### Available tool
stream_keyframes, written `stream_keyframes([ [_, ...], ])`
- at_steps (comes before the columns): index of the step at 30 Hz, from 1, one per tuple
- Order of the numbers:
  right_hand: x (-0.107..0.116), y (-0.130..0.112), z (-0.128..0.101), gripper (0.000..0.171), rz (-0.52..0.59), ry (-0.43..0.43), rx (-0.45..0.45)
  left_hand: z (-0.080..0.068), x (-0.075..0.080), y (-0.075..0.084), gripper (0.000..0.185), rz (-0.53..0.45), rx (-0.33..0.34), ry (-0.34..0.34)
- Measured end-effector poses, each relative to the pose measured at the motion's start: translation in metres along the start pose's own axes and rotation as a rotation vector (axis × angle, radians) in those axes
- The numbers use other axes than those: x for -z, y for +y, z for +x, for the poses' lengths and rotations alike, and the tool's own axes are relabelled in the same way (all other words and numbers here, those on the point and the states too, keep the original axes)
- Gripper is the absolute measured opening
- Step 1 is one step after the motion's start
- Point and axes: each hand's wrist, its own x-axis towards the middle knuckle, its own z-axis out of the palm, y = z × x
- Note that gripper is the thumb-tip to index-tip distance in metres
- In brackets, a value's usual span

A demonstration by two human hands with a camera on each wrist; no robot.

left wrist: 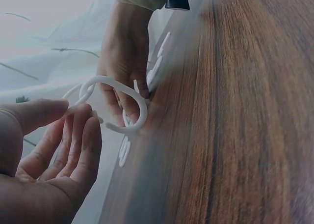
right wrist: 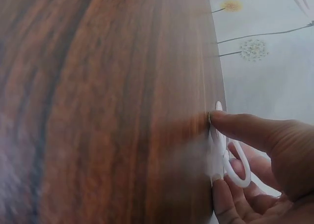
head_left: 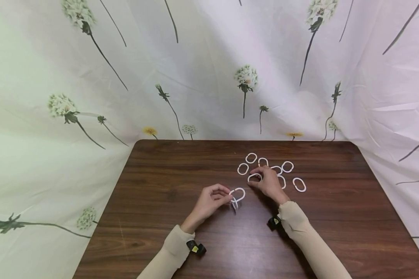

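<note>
We hold linked white plastic oval rings (head_left: 237, 195) pinched in our left hand (head_left: 209, 201) at table centre. Our right hand (head_left: 269, 184), at 1 o'clock from it, grips one loose white ring (head_left: 255, 177) among the scattered rings (head_left: 288, 167) on the dark wooden table (head_left: 160, 186). In our judgement, the step in hand is pick-up; the next move calls for aligning the ring's gap with the chain.
</note>
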Motion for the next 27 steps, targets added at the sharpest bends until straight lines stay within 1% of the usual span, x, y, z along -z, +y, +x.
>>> stream_keyframes([
  [6,0.002,-0.002,0.001,0.029,0.037,-0.038,-0.018,0.001,0.000,0.002,0.029,-0.002,-0.008,0.006],
  [9,0.004,-0.002,0.000,0.025,0.037,-0.040,0.003,0.001,0.000,0.003,0.031,-0.013,-0.019,-0.002],
  [13,0.005,0.000,-0.002,0.019,0.051,-0.052,0.015,0.000,0.000,0.002,0.027,-0.010,-0.023,-0.002],
  [17,0.007,0.002,-0.005,0.017,0.076,-0.073,0.010,0.000,0.001,0.001,0.026,-0.008,-0.012,0.005],
  [19,0.009,0.002,-0.006,0.018,0.087,-0.087,0.022,0.000,0.001,0.001,0.026,-0.015,-0.011,0.010],
  [23,0.012,0.000,-0.009,0.017,0.148,-0.130,-0.017,0.001,0.003,0.001,0.025,-0.029,-0.010,0.016],
  [27,0.015,-0.001,-0.012,0.017,0.180,-0.144,-0.056,0.002,0.004,0.001,0.023,-0.037,-0.009,0.014],
])
